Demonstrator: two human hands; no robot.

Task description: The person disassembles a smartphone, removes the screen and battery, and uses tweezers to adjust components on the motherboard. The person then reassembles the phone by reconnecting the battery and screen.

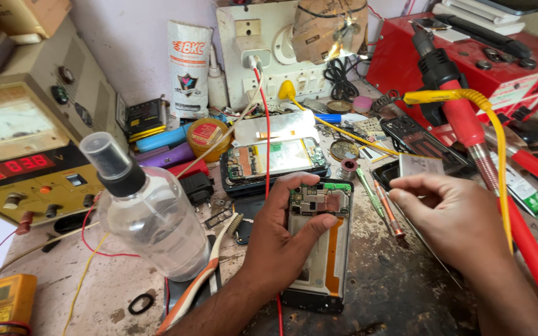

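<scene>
Head view: we note the left hand (281, 236) pinning the opened phone (319, 249) flat on the counter (393, 292), grip pressed around its left edge for steadiness, while the right hand (456, 218) at three o'clock hovers with fingers curled, apparently holding nothing.

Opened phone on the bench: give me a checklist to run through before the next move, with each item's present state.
1. Opened phone lies flat on the bench: ok.
2. Left hand steadies it, thumb across the middle: ok.
3. Right hand free of tools: cannot tell; its fingers are curled, with nothing clearly seen between them.
4. Screwdriver within reach beside the phone: ok.
5. Red wire clear of the phone: not ok; it hangs down across the bench to the phone's top edge.
6. Spray bottle upright and capped: ok.
</scene>
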